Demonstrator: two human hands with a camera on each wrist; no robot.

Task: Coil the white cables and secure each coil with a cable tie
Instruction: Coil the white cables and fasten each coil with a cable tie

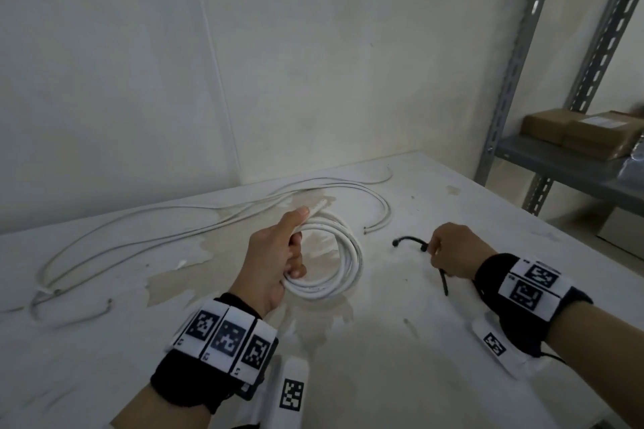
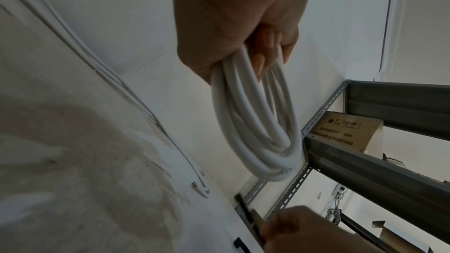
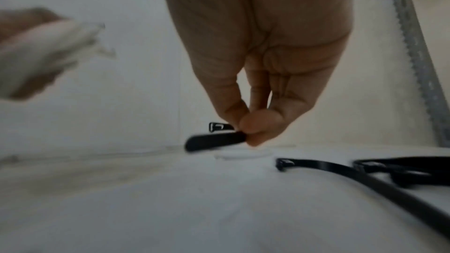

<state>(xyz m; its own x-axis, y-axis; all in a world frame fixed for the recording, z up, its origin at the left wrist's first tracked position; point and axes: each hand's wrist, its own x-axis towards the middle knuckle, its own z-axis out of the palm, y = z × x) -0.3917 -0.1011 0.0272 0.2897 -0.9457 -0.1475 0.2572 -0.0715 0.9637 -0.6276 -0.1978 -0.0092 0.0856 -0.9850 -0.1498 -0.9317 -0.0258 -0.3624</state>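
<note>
Fingers of the left hand (image 1: pixel 275 254) are curled round a white cable coil (image 1: pixel 343 263), held over the middle of the white table (image 1: pixel 435 341), its cut end poking past the thumb toward twelve o'clock. At three o'clock from it, the right hand (image 1: pixel 453 251) pinches black cable ties (image 1: pixel 411 240) between thumb and fingertips. Loose white cables (image 1: pixel 156 219) trail across the table from twelve round to nine o'clock. Cardboard boxes (image 1: pixel 585 131) sit on a grey metal shelf (image 1: pixel 557 171) at two o'clock

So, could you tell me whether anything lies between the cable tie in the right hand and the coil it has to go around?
Nothing visible does: only bare table separates the cable tie from the coil.
</note>
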